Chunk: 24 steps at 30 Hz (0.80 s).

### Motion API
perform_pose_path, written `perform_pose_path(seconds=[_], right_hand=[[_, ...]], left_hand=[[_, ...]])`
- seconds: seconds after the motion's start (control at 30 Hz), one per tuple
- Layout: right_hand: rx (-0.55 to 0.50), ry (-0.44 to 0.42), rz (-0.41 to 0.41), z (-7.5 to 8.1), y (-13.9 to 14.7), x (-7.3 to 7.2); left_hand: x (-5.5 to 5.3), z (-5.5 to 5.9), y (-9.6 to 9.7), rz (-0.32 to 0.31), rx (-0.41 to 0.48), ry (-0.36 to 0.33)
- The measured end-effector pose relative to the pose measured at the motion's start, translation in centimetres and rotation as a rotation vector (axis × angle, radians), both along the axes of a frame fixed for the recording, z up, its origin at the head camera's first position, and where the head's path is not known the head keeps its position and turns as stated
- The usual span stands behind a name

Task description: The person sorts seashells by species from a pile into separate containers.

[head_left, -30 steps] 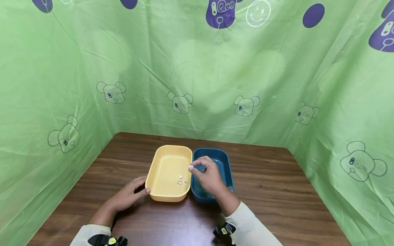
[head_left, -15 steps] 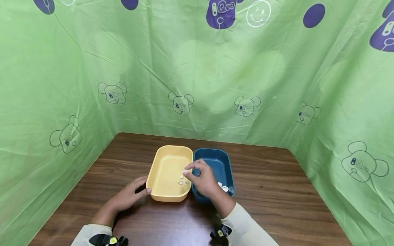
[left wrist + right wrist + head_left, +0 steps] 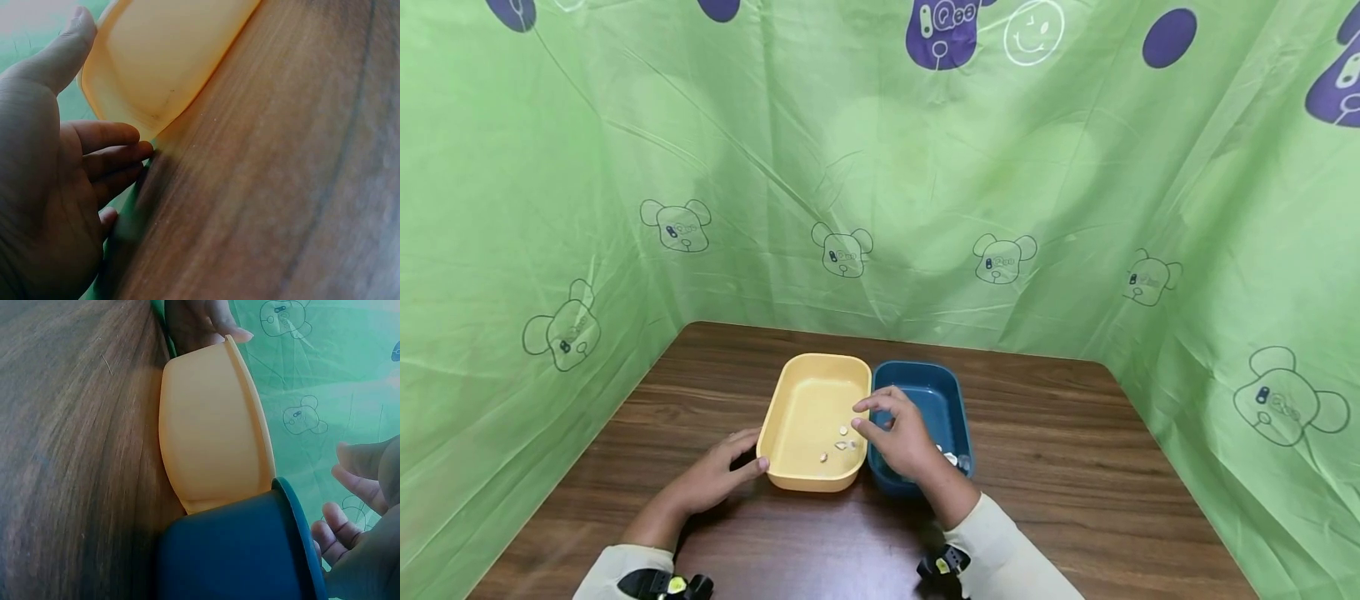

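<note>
My left hand [image 3: 718, 471] rests at the near left corner of a yellow plastic tub [image 3: 805, 400], its thumb on the rim and its fingers against the outer wall. In the left wrist view those fingers [image 3: 111, 134] look relaxed. Several small pale shell-like pieces [image 3: 841, 446] lie on the tub's floor, toward the near right. Above the seam with the blue tub [image 3: 955, 404], my right hand [image 3: 901, 435] hovers with thumb and forefinger apart, nothing between them. White pieces [image 3: 951, 458] show in the blue tub's near right corner; my right hand and wrist hide part of it.
Both tubs stand side by side on a dark wood-grain table [image 3: 1060, 467]. A green printed curtain [image 3: 917, 167] surrounds the table at the back and sides. Black camera straps [image 3: 943, 562] circle both wrists.
The right hand moved left over the yellow tub with a small white piece, then let go. Another piece now lies near the tub's front. The left hand has kept its place.
</note>
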State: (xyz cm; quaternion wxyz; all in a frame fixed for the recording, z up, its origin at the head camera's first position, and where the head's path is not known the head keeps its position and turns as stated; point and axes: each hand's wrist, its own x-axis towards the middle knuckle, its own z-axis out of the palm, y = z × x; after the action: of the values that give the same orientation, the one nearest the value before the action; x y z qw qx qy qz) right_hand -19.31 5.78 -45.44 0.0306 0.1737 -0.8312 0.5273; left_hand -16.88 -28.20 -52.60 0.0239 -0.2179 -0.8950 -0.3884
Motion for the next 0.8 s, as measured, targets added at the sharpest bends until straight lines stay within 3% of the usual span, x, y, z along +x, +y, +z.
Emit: perform_pose_path(seconds=[0.33, 0.6, 0.8], right_hand=[[-0.036, 0.01, -0.024, 0.1, 1.0, 0.0], [-0.036, 0.002, -0.04, -0.1, 2.0, 0.0], [-0.018, 0.004, -0.044, 0.1, 2.6, -0.1]], left_hand=[[0.0, 0.1, 0.2, 0.023, -0.022, -0.01], [-0.4, 0.5, 0.5, 0.038, 0.036, -0.009], [-0.6, 1.4, 0.8, 0.117, -0.003, -0.006]])
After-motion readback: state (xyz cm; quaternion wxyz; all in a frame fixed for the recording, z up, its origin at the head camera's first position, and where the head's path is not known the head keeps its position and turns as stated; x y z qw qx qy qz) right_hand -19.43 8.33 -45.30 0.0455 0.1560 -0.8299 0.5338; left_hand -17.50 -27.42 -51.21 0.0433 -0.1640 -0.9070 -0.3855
